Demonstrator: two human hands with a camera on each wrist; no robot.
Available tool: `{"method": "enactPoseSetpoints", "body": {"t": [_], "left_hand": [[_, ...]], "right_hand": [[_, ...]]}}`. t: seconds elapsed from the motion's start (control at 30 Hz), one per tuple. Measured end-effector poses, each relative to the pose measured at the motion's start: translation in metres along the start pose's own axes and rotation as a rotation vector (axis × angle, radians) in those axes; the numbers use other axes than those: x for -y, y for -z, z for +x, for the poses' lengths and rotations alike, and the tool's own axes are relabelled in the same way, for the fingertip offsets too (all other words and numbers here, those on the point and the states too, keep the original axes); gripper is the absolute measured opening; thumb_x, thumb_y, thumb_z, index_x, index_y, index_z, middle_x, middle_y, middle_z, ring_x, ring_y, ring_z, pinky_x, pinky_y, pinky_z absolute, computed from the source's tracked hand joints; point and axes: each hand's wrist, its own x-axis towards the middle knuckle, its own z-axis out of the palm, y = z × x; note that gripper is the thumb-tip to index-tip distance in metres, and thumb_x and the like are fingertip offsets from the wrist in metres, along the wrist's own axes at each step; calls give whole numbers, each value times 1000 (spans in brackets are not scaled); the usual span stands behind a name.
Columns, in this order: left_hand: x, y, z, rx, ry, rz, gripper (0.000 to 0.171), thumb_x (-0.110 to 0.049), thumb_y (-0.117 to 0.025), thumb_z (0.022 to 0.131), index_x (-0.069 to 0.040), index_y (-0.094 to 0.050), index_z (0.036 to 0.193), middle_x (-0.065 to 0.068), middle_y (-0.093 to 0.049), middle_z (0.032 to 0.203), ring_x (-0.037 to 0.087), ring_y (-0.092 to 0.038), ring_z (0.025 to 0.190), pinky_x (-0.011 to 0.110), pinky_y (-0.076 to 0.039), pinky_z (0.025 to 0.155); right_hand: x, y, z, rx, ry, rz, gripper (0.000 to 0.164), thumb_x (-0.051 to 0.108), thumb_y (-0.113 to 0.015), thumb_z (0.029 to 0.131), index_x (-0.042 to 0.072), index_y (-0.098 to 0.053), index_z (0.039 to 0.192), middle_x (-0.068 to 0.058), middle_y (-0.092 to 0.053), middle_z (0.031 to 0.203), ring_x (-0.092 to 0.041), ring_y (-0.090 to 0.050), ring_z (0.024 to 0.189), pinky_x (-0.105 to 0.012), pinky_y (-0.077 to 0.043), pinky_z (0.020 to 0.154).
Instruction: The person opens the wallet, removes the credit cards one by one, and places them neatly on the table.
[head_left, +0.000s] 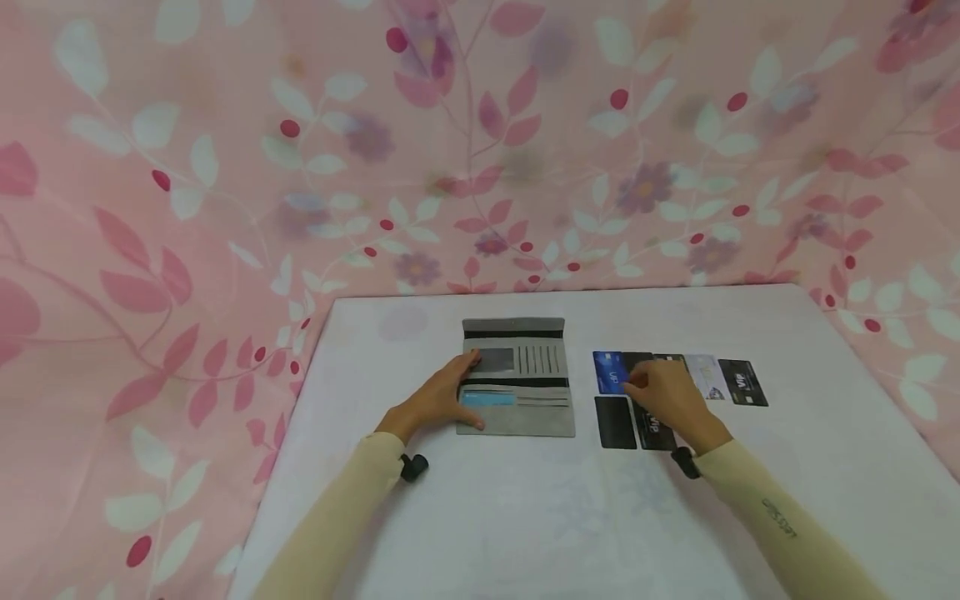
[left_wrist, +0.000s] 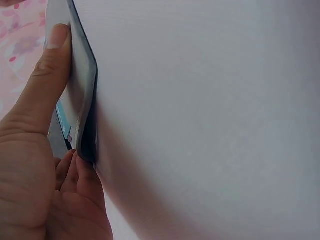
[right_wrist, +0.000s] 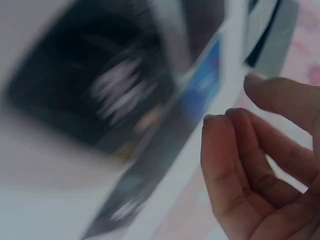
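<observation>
An unfolded grey wallet (head_left: 542, 419) lies on the white table, with a light-blue card (head_left: 487, 399) in a lower slot. My left hand (head_left: 437, 393) holds its left side. In the left wrist view, the thumb (left_wrist: 55, 60) presses on the wallet face and the fingertips meet its edge. My right hand (head_left: 667, 400) hovers over the laid-out cards, partly covering some. Its thumb stands apart from the loosely bent fingers (right_wrist: 220, 165), with nothing between them. A blue VIP card (head_left: 608, 372) and a plain black card (head_left: 615, 422) lie nearest the wallet.
Further right lie a silvery card (head_left: 705, 377) and a black Vip card (head_left: 744, 383). Another black VIP card (head_left: 654, 429) sits below the right hand. Pink floral cloth (head_left: 480, 167) hangs behind the white table (head_left: 510, 517).
</observation>
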Motion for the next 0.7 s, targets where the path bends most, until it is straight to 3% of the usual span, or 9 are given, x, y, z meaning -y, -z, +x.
{"method": "enactPoseSetpoints", "body": {"t": [0.13, 0.33, 0.53, 0.7], "left_hand": [[2, 1, 2, 2, -10, -8, 130, -48, -91, 59, -9, -14, 157, 3, -29, 156, 19, -37, 137, 35, -31, 112], [3, 0, 2, 10, -1, -41, 131, -48, -91, 59, -9, -14, 157, 4, -28, 157, 20, -38, 137, 34, -32, 112], [2, -1, 1, 4, -3, -41, 130, -47, -91, 59, -9, -15, 157, 3, -30, 155, 19, -39, 136, 32, -33, 111], [3, -1, 1, -12, -21, -51, 128, -45, -92, 59, -7, -16, 156, 5, -30, 155, 22, -41, 134, 35, -35, 109]], "right_hand": [[36, -12, 21, 7, 103, 94, 11, 11, -72, 88, 2, -75, 94, -6, -70, 84, -18, -63, 73, -35, -55, 62], [82, -36, 54, 112, 246, 217, 10, 8, -72, 87, 2, -75, 95, -1, -70, 84, -13, -64, 75, -31, -56, 67], [108, -58, 77, 243, 293, 296, 10, 9, -73, 87, 5, -77, 95, 3, -70, 87, -11, -62, 78, -29, -55, 70], [121, -71, 88, 350, 387, 301, 8, 9, -74, 87, 8, -78, 94, 5, -71, 86, -8, -61, 77, -26, -53, 70]]}}
